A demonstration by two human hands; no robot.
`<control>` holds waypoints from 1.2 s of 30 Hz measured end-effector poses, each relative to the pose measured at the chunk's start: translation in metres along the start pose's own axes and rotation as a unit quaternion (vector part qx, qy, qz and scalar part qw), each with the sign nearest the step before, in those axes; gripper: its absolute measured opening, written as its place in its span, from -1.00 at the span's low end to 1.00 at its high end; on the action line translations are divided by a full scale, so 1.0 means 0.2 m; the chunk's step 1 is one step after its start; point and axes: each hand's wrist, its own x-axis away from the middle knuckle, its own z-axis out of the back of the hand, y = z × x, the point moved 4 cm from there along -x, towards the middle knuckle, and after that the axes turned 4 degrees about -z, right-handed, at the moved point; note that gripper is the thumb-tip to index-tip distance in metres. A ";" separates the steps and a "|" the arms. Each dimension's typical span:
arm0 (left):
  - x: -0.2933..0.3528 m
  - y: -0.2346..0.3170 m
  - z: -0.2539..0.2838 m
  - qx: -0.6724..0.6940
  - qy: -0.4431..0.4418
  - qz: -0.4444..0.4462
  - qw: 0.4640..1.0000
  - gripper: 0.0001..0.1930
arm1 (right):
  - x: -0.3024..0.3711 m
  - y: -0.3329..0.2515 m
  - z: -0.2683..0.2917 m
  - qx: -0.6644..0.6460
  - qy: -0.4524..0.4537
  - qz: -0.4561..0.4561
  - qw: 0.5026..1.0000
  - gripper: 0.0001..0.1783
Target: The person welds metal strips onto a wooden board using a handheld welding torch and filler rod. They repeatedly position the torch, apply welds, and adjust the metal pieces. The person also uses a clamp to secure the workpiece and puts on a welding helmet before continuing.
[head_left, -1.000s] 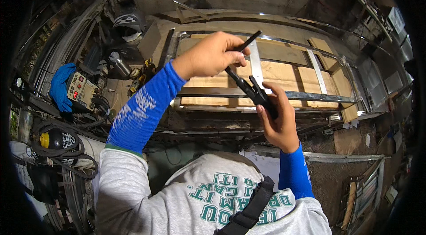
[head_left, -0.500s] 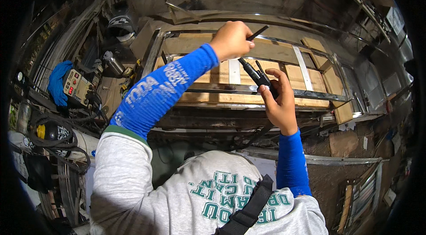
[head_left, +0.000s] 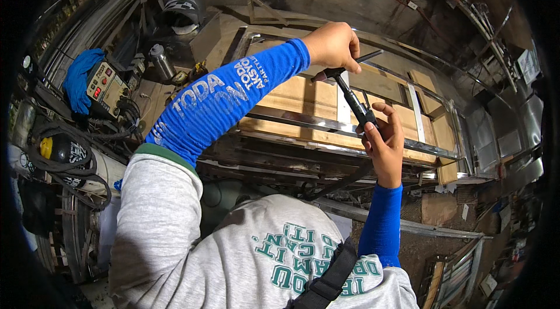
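A black TIG welding torch (head_left: 352, 99) is held over the work in front of me, its pinkish nozzle pointing left and its long thin back cap sticking out to the upper right. My right hand (head_left: 385, 144) grips the lower part of its handle, with the index finger raised off it. At the torch head, my left hand (head_left: 336, 46) has thumb and fingers pinched on the back cap. Beneath both hands lies a rectangular metal frame (head_left: 303, 120) with wooden boards (head_left: 291, 97) inside it and pale strips across.
On the left stand a welding machine (head_left: 107, 88) with a blue cloth (head_left: 81, 78) over it, a metal flask (head_left: 162, 64) and a welding helmet (head_left: 179, 16). A gas cylinder (head_left: 76, 160) with coiled hoses lies lower left. Metal frames (head_left: 461, 262) lean at lower right.
My left hand has shifted from around the torch head to its back cap, so the head and nozzle now show. The view has turned slightly; my right hand still holds the handle.
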 end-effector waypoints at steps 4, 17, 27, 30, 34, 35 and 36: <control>0.17 -0.09 0.11 0.037 0.122 -0.039 0.991 -0.64 | 0.02 -0.03 -0.14 0.026 0.016 0.016 0.999 -0.53; 1.64 -0.72 0.31 0.384 0.491 0.019 0.782 -0.82 | 0.25 0.03 -0.41 0.234 0.220 0.162 0.933 -0.41; 1.96 -0.92 0.21 0.436 0.517 0.033 0.736 -0.80 | 0.22 0.26 -0.57 0.373 0.203 0.110 0.898 -0.41; 1.93 -0.86 0.19 0.421 0.496 0.033 0.759 -0.79 | 0.21 0.25 -0.56 0.363 0.186 0.054 0.912 -0.41; 1.89 -0.75 0.18 0.399 0.475 0.044 0.783 -0.83 | 0.23 0.26 -0.56 0.351 0.199 0.093 0.910 -0.45; 1.87 -0.70 0.18 0.383 0.463 0.037 0.798 -0.85 | 0.23 0.26 -0.56 0.357 0.195 0.085 0.910 -0.45; 1.85 -0.66 0.18 0.362 0.448 0.023 0.818 -0.88 | 0.22 0.27 -0.55 0.360 0.192 0.078 0.910 -0.46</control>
